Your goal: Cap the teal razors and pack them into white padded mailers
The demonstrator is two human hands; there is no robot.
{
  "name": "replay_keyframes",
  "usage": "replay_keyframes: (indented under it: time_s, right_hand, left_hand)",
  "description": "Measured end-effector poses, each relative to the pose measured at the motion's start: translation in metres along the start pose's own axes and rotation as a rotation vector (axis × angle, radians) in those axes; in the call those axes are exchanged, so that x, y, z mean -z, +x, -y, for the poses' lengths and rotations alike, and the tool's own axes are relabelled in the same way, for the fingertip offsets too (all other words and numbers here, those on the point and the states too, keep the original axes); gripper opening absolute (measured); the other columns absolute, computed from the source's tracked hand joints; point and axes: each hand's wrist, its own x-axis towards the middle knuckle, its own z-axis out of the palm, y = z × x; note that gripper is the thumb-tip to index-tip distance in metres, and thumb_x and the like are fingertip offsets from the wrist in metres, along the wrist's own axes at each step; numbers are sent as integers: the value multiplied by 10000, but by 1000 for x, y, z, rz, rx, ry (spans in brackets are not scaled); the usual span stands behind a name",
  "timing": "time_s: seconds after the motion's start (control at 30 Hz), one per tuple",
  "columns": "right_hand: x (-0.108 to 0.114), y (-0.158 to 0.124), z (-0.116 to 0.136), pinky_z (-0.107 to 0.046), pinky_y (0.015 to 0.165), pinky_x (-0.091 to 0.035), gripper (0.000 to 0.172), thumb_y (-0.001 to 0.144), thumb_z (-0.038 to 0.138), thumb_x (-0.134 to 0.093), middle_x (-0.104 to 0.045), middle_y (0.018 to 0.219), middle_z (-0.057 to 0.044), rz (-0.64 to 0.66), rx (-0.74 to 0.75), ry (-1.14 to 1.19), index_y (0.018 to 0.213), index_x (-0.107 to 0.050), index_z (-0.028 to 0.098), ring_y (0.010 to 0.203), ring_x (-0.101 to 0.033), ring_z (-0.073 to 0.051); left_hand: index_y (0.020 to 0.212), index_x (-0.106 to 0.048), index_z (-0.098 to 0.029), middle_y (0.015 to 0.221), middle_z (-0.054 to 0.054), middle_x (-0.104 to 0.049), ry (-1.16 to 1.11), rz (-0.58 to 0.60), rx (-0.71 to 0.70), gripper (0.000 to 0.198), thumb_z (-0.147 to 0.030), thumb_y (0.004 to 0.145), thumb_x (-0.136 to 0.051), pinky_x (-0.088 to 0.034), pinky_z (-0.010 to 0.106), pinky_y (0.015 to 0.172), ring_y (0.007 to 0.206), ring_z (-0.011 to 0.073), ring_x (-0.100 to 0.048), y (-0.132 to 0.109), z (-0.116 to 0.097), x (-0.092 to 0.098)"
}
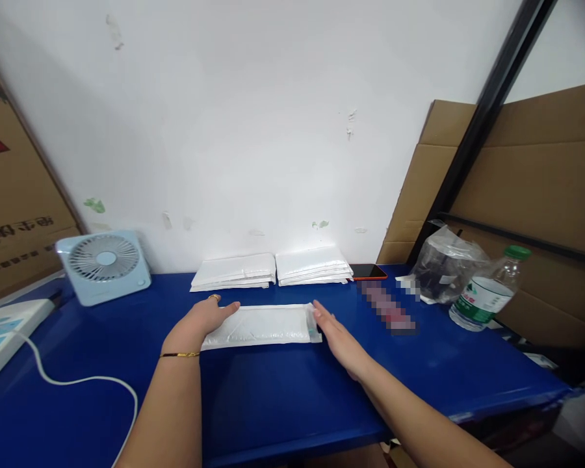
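Note:
A white padded envelope (266,325) lies lengthwise on the blue table, with a clear flap at its right end. My left hand (202,322) is closed on its left end, the thumb across the top and the other fingers mostly hidden. At the right end, my right hand (338,335) rests its fingertips against the corner, fingers stretched out and holding nothing. Behind the envelope, against the wall, sit two piles of similar white padded envelopes, a left pile (234,270) and a right pile (312,265).
A light blue fan (104,266) stands at the left on the blue table (283,396), near a white power strip (10,338) and its cable (85,378). On the right are a phone (368,271), a blurred item (390,309), a plastic bag (443,266) and a green-capped bottle (485,296).

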Motion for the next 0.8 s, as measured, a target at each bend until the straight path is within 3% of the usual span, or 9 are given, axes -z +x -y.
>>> replay_keyframes:
  time_s: [0.1,0.23,0.4,0.53,0.6,0.67,0.73,0.8]
  right_hand:
    - [3,-10,3,-487,1086,59,703,806,673,-285,-129,1486,46,-46,-58,-61,1406,-191,319,1354,104,-254]
    - [-1,-19,6,-478,1095,40,697,825,625,-318,-259,1454,11,87,-21,-119,1416,-160,292,1359,74,-237]
    - [0,-27,2,-455,1093,96,652,869,540,-298,-380,1397,-2,-36,115,-282,1427,-80,283,1369,24,-182]
    - [-4,-34,2,-498,1092,28,659,863,496,-336,-357,1408,-2,54,82,-298,1426,-53,302,1367,50,-220]
    - [-6,-37,2,-501,1095,6,673,850,438,-373,-322,1425,-6,28,118,-319,1426,-53,302,1366,-65,-245]
    - [-6,-38,2,-475,1103,45,682,836,366,-398,-375,1385,-27,-69,193,-375,1426,-63,297,1264,-355,-240]
    - [-4,-40,-1,-445,1107,86,699,819,308,-413,-470,1294,-42,-115,231,-422,1425,-64,286,1033,-561,-198]
    - [-2,-43,-5,-403,1103,141,716,805,258,-422,-575,1123,-29,-135,248,-468,1425,-63,268,696,-615,-125]
  left_hand:
    - [1340,-347,-74,1279,193,-484,-17,-3,-5,797,-591,742,-449,-478,351,659,960,319,-593,0,0,0]
    - [1316,-390,-85,1192,180,-563,8,-22,-10,798,-593,709,-490,-475,356,634,912,327,-609,2,1,-1]
    - [1312,-394,-88,1284,186,-483,-17,-22,-15,764,-566,723,-489,-480,352,648,958,323,-593,4,4,-1]
    - [1328,-370,-91,1293,207,-463,-24,1,-5,796,-581,712,-490,-488,357,619,949,336,-592,6,6,-3]
    - [1339,-350,-105,1294,210,-458,-53,12,5,809,-593,708,-484,-493,346,589,930,330,-599,6,7,-3]
    - [1345,-336,-122,1292,205,-458,-87,28,23,810,-601,708,-480,-497,332,553,882,312,-616,6,7,-3]
    - [1351,-321,-127,1291,203,-456,-98,40,33,807,-601,715,-472,-499,328,530,831,298,-629,4,5,-2]
    - [1357,-303,-122,1290,204,-455,-91,50,36,799,-593,730,-459,-500,331,514,771,283,-637,3,2,-1]
